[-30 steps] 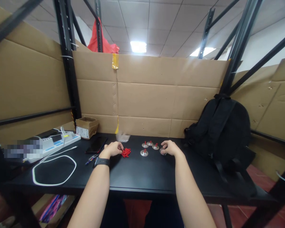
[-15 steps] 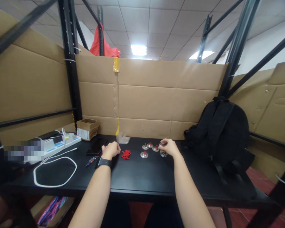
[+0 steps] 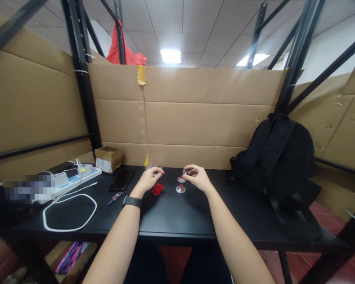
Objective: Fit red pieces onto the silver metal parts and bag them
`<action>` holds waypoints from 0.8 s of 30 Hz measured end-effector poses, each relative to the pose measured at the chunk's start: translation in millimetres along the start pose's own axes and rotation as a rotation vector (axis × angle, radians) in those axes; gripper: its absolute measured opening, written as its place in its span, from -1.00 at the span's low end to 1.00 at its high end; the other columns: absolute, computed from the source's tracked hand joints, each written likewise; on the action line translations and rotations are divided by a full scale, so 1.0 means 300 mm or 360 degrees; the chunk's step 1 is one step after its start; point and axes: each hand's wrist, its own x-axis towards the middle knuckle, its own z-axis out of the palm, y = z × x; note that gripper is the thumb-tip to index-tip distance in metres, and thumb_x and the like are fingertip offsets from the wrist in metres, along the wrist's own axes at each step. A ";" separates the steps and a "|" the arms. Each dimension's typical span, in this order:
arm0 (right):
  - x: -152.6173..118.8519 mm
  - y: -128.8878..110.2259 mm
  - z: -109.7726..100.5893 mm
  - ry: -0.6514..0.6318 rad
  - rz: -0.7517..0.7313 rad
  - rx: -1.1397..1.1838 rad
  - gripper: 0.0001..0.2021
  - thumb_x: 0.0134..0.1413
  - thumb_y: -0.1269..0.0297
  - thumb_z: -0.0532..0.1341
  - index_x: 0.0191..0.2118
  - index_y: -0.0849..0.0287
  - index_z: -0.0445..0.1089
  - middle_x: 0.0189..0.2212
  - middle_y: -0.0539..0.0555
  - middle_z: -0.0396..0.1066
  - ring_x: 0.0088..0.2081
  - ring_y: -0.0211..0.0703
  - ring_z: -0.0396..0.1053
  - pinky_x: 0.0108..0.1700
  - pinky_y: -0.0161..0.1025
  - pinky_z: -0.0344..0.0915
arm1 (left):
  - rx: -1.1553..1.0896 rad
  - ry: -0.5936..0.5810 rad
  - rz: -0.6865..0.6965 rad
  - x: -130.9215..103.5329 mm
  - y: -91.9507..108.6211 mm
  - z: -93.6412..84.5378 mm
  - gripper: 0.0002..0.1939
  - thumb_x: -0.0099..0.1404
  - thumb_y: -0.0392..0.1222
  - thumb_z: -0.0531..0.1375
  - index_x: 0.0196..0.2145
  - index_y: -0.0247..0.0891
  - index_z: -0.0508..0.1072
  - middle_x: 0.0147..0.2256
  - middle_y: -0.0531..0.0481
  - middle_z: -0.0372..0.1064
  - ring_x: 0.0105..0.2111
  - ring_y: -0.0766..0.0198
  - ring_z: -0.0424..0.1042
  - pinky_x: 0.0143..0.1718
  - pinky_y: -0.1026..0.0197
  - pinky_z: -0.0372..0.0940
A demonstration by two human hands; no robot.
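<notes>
My left hand (image 3: 149,181), with a dark watch (image 3: 132,201) on the wrist, is raised just above a pile of small red pieces (image 3: 157,189). Its thumb and fingertips are closed around a small red piece (image 3: 162,172). My right hand (image 3: 197,177) pinches the edge of a shiny round disc (image 3: 185,171), partly covered by the fingers. Below and left of that hand, a shiny disc with a red top (image 3: 181,179) and another such disc (image 3: 180,189) rest on the black table. Whatever lies behind the right hand is hidden.
A black backpack (image 3: 279,169) stands on the right. To the left are a phone (image 3: 121,180), keys (image 3: 116,198), a white cable (image 3: 44,215), a power strip (image 3: 69,184) and an open cardboard box (image 3: 109,158). Cardboard panels (image 3: 180,122) wall the back.
My right hand has moved left and now holds a shiny disc up. My left hand has risen and shifted right, a red piece at its fingertips. Several discs seen earlier no longer show.
</notes>
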 end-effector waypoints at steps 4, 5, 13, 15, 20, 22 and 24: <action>-0.007 -0.010 0.088 -0.0026 -0.0065 0.0157 -0.58 -0.14 0.14 0.44 -0.10 0.16 0.50 -0.19 0.12 0.54 -0.26 -0.13 0.47 -0.34 -0.30 0.38 | -0.0407 -0.0159 0.0226 0.006 0.056 0.086 -0.73 0.33 -0.02 0.15 -0.19 -0.23 0.53 -0.15 -0.11 0.56 -0.12 0.14 0.51 0.00 0.09 0.37; -0.009 -0.009 0.102 -0.0036 -0.0071 0.0162 -0.58 -0.13 0.14 0.44 -0.10 0.16 0.50 -0.19 0.12 0.54 -0.26 -0.14 0.47 -0.36 -0.31 0.37 | -0.0467 -0.0168 0.0232 0.005 0.066 0.103 -0.73 0.33 -0.02 0.16 -0.19 -0.24 0.53 -0.16 -0.11 0.56 -0.13 0.15 0.52 0.00 0.09 0.37; -0.012 0.005 0.123 -0.0046 -0.0126 0.0320 -0.57 -0.14 0.16 0.46 -0.10 0.14 0.48 -0.11 0.15 0.51 -0.14 -0.08 0.49 -0.26 -0.26 0.43 | -0.0593 -0.0069 0.0166 0.006 0.087 0.158 -0.76 0.24 -0.06 0.28 -0.22 -0.27 0.57 -0.20 -0.13 0.59 -0.17 0.13 0.56 -0.01 0.10 0.40; -0.011 0.008 0.126 -0.0078 -0.0139 0.0393 -0.55 -0.17 0.17 0.48 -0.09 0.14 0.47 -0.13 0.15 0.52 -0.11 -0.05 0.49 -0.19 -0.22 0.44 | -0.0650 -0.0054 0.0120 0.010 0.081 0.165 -0.74 0.22 -0.07 0.31 -0.21 -0.29 0.58 -0.20 -0.14 0.59 -0.18 0.11 0.56 -0.04 0.10 0.41; -0.009 0.011 0.134 -0.0119 -0.0167 0.0387 -0.55 -0.20 0.21 0.50 -0.10 0.12 0.48 -0.15 0.13 0.53 -0.06 -0.01 0.49 -0.11 -0.17 0.42 | -0.0613 -0.0015 0.0203 0.013 0.079 0.174 -0.77 0.26 -0.06 0.26 -0.24 -0.27 0.59 -0.21 -0.11 0.58 -0.17 0.12 0.54 -0.03 0.11 0.37; -0.010 0.009 0.134 -0.0101 -0.0170 0.0362 -0.56 -0.19 0.21 0.49 -0.11 0.12 0.49 -0.15 0.13 0.54 -0.06 -0.01 0.49 -0.11 -0.17 0.41 | -0.0524 0.0046 0.0249 0.011 0.080 0.174 -0.80 0.27 -0.08 0.25 -0.24 -0.24 0.59 -0.19 -0.10 0.56 -0.13 0.12 0.51 0.00 0.10 0.34; -0.011 0.007 0.135 -0.0083 -0.0161 0.0342 -0.56 -0.19 0.21 0.49 -0.11 0.12 0.49 -0.16 0.13 0.55 -0.07 -0.01 0.50 -0.11 -0.16 0.40 | -0.0437 0.0124 0.0292 0.009 0.079 0.175 -0.84 0.26 -0.12 0.26 -0.27 -0.23 0.58 -0.17 -0.10 0.52 -0.10 0.12 0.47 0.04 0.09 0.30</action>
